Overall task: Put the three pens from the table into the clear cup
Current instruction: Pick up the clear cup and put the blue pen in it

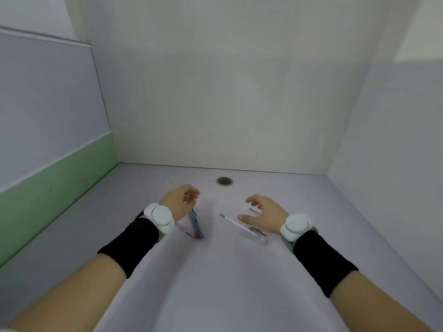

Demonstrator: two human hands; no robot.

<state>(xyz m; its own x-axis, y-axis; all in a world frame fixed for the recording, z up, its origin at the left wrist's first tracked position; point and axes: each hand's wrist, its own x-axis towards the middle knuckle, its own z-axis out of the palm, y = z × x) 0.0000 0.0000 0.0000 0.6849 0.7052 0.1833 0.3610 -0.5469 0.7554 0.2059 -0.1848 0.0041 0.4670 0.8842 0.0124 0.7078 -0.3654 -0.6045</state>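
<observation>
Both hands low over pale table point(215, 271). Left hand point(178, 202) curled, fingers bent in near a thin pale pen point(189, 196); can't tell if it's pinched. Grey pen point(197, 225) lies on table just near-right of left wrist, red-tipped pen point(189, 233) beside it, tips meeting. Right hand point(265, 212) spread, fingers apart, holding nothing, over a clear cup point(255, 233) lying on its side; white pen point(236, 222) angled across the cup's left end. Round grommet point(224, 181) at far edge. White bands point(161, 216) on wrists.
</observation>
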